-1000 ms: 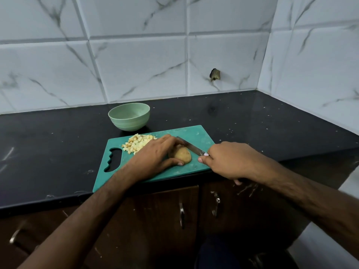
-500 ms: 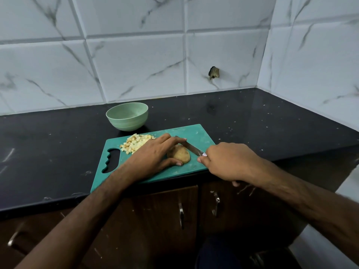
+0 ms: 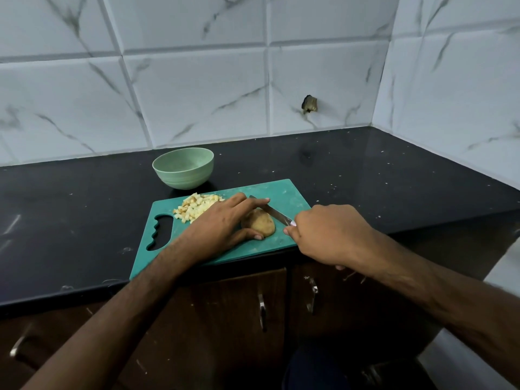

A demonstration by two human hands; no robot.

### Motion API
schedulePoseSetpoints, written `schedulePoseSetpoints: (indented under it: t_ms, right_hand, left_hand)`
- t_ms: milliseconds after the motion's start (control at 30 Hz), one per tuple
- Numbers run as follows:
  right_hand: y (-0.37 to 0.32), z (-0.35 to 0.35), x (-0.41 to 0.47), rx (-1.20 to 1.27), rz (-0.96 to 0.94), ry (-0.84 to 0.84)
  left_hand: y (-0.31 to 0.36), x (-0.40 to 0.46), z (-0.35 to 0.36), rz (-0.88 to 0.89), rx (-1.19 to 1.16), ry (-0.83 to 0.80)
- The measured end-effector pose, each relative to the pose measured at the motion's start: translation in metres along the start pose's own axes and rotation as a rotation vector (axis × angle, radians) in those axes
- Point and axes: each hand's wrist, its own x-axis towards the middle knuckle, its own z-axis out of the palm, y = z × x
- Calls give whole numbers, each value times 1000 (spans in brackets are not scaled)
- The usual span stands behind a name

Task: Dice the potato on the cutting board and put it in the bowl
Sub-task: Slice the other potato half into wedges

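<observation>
The cutting board (image 3: 284,192) under my hands is teal green, scuffed paler in places; the potato (image 3: 260,222) I hold is tan-brown with darker flecks; the diced pieces (image 3: 197,208) on the far left of the board are pale yellow and cream; the bowl (image 3: 183,168) beyond is soft mint green with faint ribbing; the knife (image 3: 274,213) blade is silver-grey; the desk (image 3: 365,175) is glossy black, speckled white; the wall tiles (image 3: 197,88) are white with grey marble veins; the cabinet doors (image 3: 225,319) below are dark brown.
</observation>
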Motion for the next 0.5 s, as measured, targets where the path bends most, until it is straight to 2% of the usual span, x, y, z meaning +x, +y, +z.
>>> schedulePoseSetpoints:
  t_ms: [200, 500]
  right_hand:
    - [7, 2, 11, 175, 10, -80]
    - [-4, 8, 22, 173, -28, -69]
  left_hand:
    - [-1, -1, 1, -7, 8, -8]
    - [-2, 3, 2, 10, 32, -29]
